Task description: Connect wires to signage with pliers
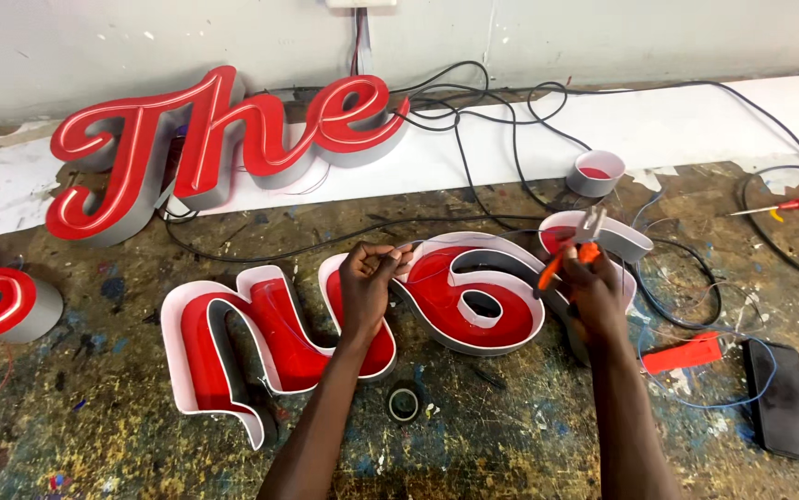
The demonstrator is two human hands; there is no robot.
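— What's all that on the desk [121, 435]?

— Big red sign letters. A lit script word [223, 139] leans at the back by the wall, and an open-faced letter piece [260, 338] with white walls lies flat in front of the person.

— And the hands?

— The left hand [367, 282] hovers over that open piece, fingers pinched together on a thin wire [436, 243] that runs across to the right. The right hand [594, 292] is clamped round orange-handled pliers [577, 243], nose pointing up, just above a small round letter [594, 231].

— Does that wire look tricky?

— I'd say it's light and limp, easy to kink, likely to slip from a loose pinch. Best held near its end, as the left hand does.

— Anything else around?

— Black cables [473, 111] looping behind, a dark phone [782, 398] at the right, a red screwdriver [793, 204] farther back, and a tape roll [405, 404] by the left wrist.
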